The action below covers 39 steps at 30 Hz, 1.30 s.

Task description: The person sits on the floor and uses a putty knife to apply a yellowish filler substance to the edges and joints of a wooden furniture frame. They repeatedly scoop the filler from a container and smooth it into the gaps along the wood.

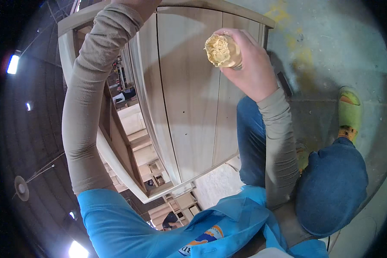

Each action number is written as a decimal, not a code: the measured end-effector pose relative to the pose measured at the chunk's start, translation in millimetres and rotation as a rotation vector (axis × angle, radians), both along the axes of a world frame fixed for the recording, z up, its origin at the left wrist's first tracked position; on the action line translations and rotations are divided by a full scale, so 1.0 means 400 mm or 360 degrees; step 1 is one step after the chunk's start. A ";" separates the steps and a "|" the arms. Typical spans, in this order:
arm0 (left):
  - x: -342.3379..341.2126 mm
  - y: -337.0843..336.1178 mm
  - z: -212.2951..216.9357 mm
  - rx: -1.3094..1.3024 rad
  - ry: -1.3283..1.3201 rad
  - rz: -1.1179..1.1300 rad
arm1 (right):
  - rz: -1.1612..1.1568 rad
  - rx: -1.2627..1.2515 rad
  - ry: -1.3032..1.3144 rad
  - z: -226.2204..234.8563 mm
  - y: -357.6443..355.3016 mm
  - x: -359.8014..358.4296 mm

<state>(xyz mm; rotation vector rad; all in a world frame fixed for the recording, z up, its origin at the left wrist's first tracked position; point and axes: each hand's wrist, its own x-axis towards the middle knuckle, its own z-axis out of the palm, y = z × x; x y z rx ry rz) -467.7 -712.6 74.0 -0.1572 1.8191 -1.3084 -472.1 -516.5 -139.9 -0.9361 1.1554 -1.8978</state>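
My right hand (254, 64) is wrapped round a small cup of paste (218, 50), whose pale yellow contents look lumpy and crusted up to the rim. The cup is tilted so that its top faces left, in front of a wooden cabinet (189, 94) with a panelled face. My left arm reaches up across the cabinet's open frame to its top edge. Only the wrist and part of my left hand (138, 5) show there; the fingers lie outside the picture. Two small dark holes dot the cabinet's panel.
Beside the cabinet, the grey concrete floor (327, 47) has yellow stains. My bent knee (331, 193) and a yellow-green shoe (349, 109) are at the right. Through the cabinet's open frame, more wooden furniture (135, 124) stands behind. Lamps hang from the dark ceiling at the left.
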 end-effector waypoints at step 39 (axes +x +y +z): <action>-0.010 0.064 0.130 0.0539 0.0593 0.0080 | 0.0043 -0.0031 -0.0022 0.011 0.008 -0.004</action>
